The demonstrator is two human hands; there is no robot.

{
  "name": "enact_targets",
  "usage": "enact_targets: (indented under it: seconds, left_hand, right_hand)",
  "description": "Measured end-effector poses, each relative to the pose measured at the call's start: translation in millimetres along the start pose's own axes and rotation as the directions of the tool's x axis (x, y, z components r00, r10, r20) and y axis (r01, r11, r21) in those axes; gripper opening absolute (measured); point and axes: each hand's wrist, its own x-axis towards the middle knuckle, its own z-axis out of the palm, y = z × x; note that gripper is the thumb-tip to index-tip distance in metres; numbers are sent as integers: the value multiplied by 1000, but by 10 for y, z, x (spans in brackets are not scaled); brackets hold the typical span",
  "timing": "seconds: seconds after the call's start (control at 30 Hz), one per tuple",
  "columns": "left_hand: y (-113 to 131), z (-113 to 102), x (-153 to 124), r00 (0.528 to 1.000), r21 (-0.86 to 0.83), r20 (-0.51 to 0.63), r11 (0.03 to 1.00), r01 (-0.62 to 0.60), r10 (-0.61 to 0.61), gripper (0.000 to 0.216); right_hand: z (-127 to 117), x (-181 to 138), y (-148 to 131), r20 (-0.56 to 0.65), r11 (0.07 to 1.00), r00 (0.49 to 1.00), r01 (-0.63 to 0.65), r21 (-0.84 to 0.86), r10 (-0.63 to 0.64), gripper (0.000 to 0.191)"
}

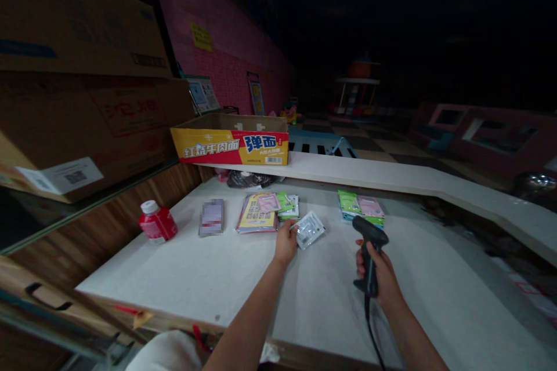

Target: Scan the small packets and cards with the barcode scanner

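My right hand (378, 275) is wrapped round the grip of a black handheld scanner (369, 237), its head tilted toward the packets ahead and its cable trailing down past my wrist. My left hand (286, 242) pinches the near edge of a small clear-and-white packet (310, 229) lying on the white counter (183, 278). To the left of that packet is a pile of colourful packets (260, 210). A second small pile of green and pink packets (361, 207) lies just beyond the scanner.
A red bottle with a white cap (156, 222) lies at the counter's left, beside a dark flat item (212, 217). An open yellow-red noodle carton (232, 139) sits on the raised white ledge (391, 177). Large cardboard boxes (78, 104) stack at left. A black bag (250, 178) lies under the ledge.
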Motion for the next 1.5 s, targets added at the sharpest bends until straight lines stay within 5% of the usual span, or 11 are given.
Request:
enact_targets:
  seconds: [0.17,0.4,0.63,0.77,1.13,1.3,1.5]
  left_hand:
    - [-5,-8,-6,999,-46,34,999,19,-17,24]
    - [131,43,5,993,-216,36,969,120,-115,42]
    - [559,546,227,919,-501,189,771,393,-346,39]
    - [785,974,503,863,-464,293,729,504,-411,27]
    - [935,2171,951,835,-286,250,786,548,-491,20]
    - [873,2349,952,854,-218,223,830,514,-471,20]
    - [790,2242,897,919,-17,179,933,359,-350,13]
  right_hand:
    - [-115,193,69,-27,985,997,75,155,-72,45]
    - [-160,240,114,-62,986,993,110,124,-103,47]
    - [-161,282,116,-161,978,974,176,107,-158,47]
    - [-213,342,100,-276,959,944,231,162,-181,46]
    - [-235,388,76,-414,945,891,277,172,-186,44]
    - [-231,403,76,-417,949,892,266,169,-175,43]
    - [-229,412,67,-423,951,891,255,173,-162,44]
